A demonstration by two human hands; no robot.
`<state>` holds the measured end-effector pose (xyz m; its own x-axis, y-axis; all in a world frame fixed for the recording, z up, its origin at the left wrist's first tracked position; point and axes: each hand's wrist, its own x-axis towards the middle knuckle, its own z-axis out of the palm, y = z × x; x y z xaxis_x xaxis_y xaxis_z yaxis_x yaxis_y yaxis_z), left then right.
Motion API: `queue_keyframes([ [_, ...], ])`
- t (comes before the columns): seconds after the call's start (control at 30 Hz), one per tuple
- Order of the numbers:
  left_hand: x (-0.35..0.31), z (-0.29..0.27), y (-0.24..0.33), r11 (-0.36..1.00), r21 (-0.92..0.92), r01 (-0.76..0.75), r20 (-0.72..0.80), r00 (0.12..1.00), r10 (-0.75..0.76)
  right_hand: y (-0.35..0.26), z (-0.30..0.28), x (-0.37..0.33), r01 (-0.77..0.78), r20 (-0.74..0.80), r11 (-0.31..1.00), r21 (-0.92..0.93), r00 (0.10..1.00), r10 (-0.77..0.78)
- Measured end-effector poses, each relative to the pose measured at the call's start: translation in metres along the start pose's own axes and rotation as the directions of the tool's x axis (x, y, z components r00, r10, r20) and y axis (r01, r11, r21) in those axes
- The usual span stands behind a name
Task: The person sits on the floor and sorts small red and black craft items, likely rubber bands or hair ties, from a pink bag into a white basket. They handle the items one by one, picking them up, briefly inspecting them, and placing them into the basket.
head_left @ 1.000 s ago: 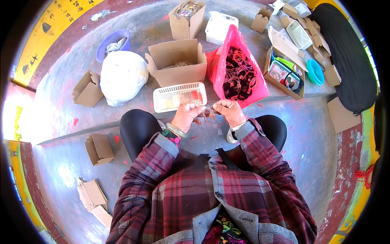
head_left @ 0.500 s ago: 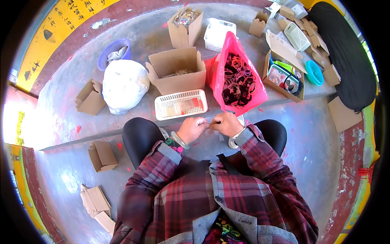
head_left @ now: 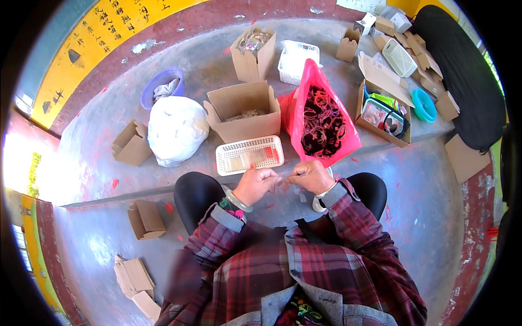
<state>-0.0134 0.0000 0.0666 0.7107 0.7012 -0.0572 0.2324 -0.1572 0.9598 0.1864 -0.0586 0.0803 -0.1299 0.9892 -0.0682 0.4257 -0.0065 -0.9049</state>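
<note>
My left hand (head_left: 254, 186) and my right hand (head_left: 311, 177) meet above my lap with their fingertips pinched close together. Between them is something small and thin that I cannot make out. Just beyond my left hand lies a white perforated basket (head_left: 219, 161) with clear and red flat pieces inside. Past my right hand stands a bright pink plastic bag (head_left: 297, 126), its mouth wide and full of dark and pink looped bands (head_left: 325, 120). Behind the basket, an uncovered cardboard box (head_left: 244, 129) has small clear-looking items at its bottom.
Left of the box sit a stuffed white bag (head_left: 176, 133), a small carton (head_left: 131, 143) and a purple basin (head_left: 145, 96). To the right are a carton of mixed items (head_left: 405, 140) and a teal basin (head_left: 423, 105). A raised step edge (head_left: 125, 194) runs before my knees.
The fingertips of my two hands have parted slightly, and my right fingers have loosened from their tighter curl. The whole scene sits a little lower and further right in view.
</note>
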Motion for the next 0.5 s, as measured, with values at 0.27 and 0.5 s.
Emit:
queue_keyframes([
  [0.27,-0.001,0.0,0.008,0.998,0.011,0.056,-0.005,0.998,-0.056,-0.015,-0.005,-0.002,-0.027,0.006,0.993,0.114,1.0,0.027],
  [0.5,0.004,-0.017,0.002,0.927,-0.308,0.212,-0.153,0.951,-0.268,0.019,-0.015,-0.004,-0.019,-0.231,0.993,-0.119,0.973,-0.009],
])
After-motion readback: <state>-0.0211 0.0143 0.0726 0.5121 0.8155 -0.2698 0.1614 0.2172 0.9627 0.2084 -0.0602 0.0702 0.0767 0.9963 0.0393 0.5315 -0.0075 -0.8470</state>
